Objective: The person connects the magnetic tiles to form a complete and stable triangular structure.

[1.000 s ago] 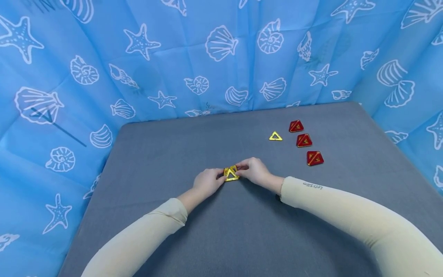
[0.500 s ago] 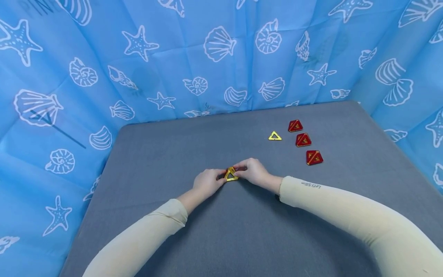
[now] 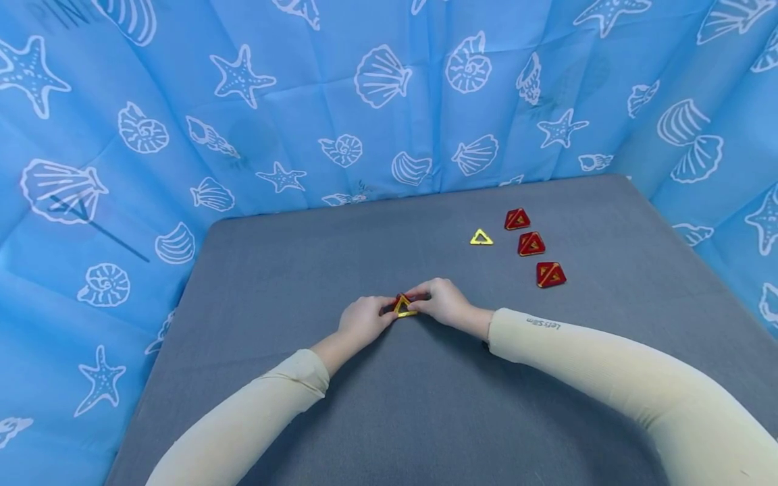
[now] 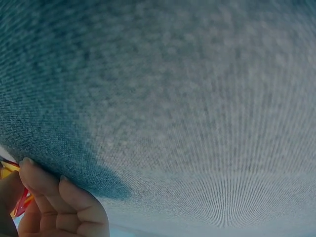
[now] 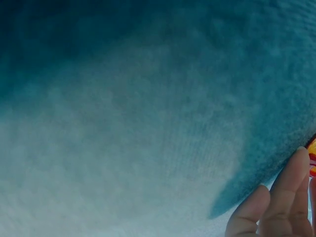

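In the middle of the table, a yellow triangular tile (image 3: 406,314) with an open centre leans against red triangular tiles (image 3: 398,299) behind it, in a small pointed shape. My left hand (image 3: 363,318) pinches this shape from the left between thumb and fingers. From the right, my right hand (image 3: 442,302) pinches it too, fingers near its top. Both wrist views show only a sliver of red and yellow: a tile edge (image 4: 9,168) by the left fingertips and a tile edge (image 5: 313,147) by the right ones. My fingers hide the sides and back.
A single yellow triangle (image 3: 481,241) lies flat on the grey table (image 3: 304,256), farther back and to the right. Beside it, several flat red tile groups, the nearest red group (image 3: 550,275) included, form a slanting row. A blue shell-print curtain (image 3: 389,121) stands behind the table.
The tiles between my hands have drawn closer together, from a wider yellow shape to a narrow peak with red showing behind. The right fingers have shifted slightly left. The head view has drifted a little.
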The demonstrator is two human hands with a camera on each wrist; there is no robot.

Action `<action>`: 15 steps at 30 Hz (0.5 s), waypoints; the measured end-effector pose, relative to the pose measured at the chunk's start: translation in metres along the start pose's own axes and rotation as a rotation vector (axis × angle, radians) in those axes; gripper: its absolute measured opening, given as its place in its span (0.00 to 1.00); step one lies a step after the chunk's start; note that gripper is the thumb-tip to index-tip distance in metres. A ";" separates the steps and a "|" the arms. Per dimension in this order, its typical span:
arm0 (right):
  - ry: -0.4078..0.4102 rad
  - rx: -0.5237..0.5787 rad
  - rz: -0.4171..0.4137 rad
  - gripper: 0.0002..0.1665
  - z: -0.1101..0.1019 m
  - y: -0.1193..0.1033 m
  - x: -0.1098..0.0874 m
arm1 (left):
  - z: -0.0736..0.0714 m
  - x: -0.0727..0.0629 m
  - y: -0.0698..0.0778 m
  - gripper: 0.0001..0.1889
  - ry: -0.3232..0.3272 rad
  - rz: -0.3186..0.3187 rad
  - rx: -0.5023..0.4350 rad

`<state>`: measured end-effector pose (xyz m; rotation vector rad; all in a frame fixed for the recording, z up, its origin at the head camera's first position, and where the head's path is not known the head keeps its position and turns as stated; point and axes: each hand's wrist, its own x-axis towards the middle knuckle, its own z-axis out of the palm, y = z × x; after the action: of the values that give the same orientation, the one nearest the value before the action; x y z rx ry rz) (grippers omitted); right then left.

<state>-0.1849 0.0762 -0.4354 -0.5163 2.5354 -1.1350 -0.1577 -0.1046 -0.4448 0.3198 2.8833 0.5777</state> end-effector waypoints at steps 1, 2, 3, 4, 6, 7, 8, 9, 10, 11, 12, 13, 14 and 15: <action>0.001 -0.009 -0.002 0.17 0.000 0.000 0.000 | 0.000 0.000 0.000 0.20 0.000 -0.001 -0.002; 0.002 -0.017 -0.004 0.17 0.000 0.000 0.000 | 0.000 0.000 0.000 0.20 0.000 -0.001 -0.004; 0.002 -0.023 -0.006 0.17 0.000 0.000 0.001 | 0.000 0.000 0.000 0.19 0.000 -0.001 -0.006; 0.001 -0.028 -0.008 0.17 0.000 0.000 0.001 | 0.000 0.000 0.000 0.19 0.001 0.000 -0.007; -0.001 -0.034 -0.011 0.17 0.001 0.001 0.002 | 0.000 0.000 0.000 0.19 0.003 0.003 -0.007; -0.002 -0.036 -0.012 0.17 0.001 0.001 0.002 | 0.000 0.000 0.000 0.19 0.004 0.004 -0.007; -0.005 -0.034 -0.012 0.17 0.001 0.001 0.002 | 0.000 0.000 0.000 0.19 0.004 0.005 -0.006; -0.007 -0.031 -0.010 0.17 0.001 0.001 0.002 | 0.000 0.000 0.000 0.19 0.005 0.006 -0.003; -0.009 -0.027 -0.008 0.17 0.001 0.001 0.003 | 0.000 0.000 0.001 0.19 0.004 0.006 -0.001; -0.010 -0.021 -0.005 0.17 0.001 0.001 0.003 | 0.000 0.000 0.001 0.20 0.003 0.005 0.001; -0.011 -0.016 -0.002 0.17 0.001 0.001 0.003 | 0.000 0.000 0.001 0.20 0.001 0.003 0.003; -0.012 -0.009 -0.006 0.17 0.001 0.001 0.003 | 0.000 0.000 0.001 0.20 0.001 0.002 0.005; -0.013 -0.002 -0.011 0.16 0.001 0.001 0.004 | 0.000 0.000 0.001 0.20 0.002 0.001 0.008; -0.013 0.004 -0.014 0.15 0.001 0.001 0.004 | 0.000 0.000 0.001 0.20 0.003 0.000 0.012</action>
<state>-0.1883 0.0749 -0.4371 -0.5399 2.5216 -1.1375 -0.1574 -0.1032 -0.4445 0.3212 2.8908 0.5623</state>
